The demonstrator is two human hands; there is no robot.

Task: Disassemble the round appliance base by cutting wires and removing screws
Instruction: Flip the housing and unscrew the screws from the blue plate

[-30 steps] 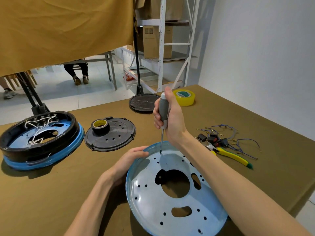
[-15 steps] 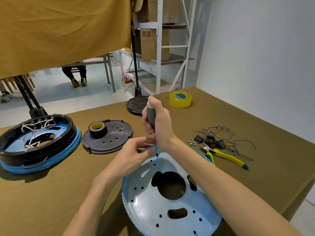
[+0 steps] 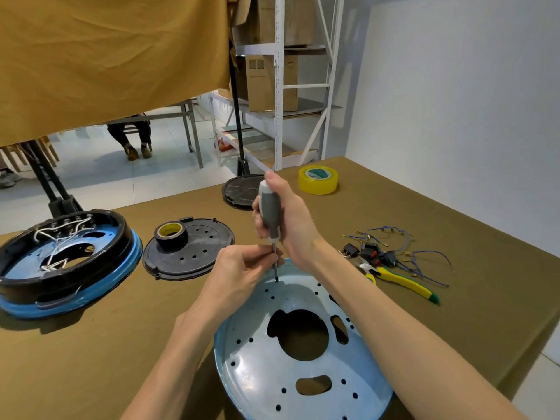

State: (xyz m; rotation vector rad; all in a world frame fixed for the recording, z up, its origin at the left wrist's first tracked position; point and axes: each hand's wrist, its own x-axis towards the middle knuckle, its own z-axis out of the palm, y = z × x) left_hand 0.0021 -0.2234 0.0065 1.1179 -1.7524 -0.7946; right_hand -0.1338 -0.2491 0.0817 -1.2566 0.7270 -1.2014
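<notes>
Right hand (image 3: 288,219), centre of the frame, grips the grey handle of a screwdriver (image 3: 269,218) held upright; its tip meets the far inner face of the blue plate (image 3: 303,386), which lies lower centre on the olive-covered worktop (image 3: 91,359). Left hand (image 3: 242,268) sits at the plate's far rim, fingers (image 3: 257,256) curled and pinching at the shaft just above the tip; whether a screw is held there cannot be told. The plate is perforated with small holes, one large central opening and smaller slots. At left stands a second round base (image 3: 66,262), black ring over blue rim, with white wires (image 3: 57,237) inside. Between the two lies a black disc (image 3: 194,250) carrying a black tape roll (image 3: 170,234) with a yellow core. A further black disc (image 3: 239,189) lies at the worktop's far edge, a yellow tape roll (image 3: 317,179) just beside it; its core label is green, the print unreadable. At right: loose blue wires (image 3: 424,256), black switches (image 3: 368,253), and yellow-handled pliers (image 3: 403,283). Boxes on the rear shelving (image 3: 278,86) bear small illegible labels.
</notes>
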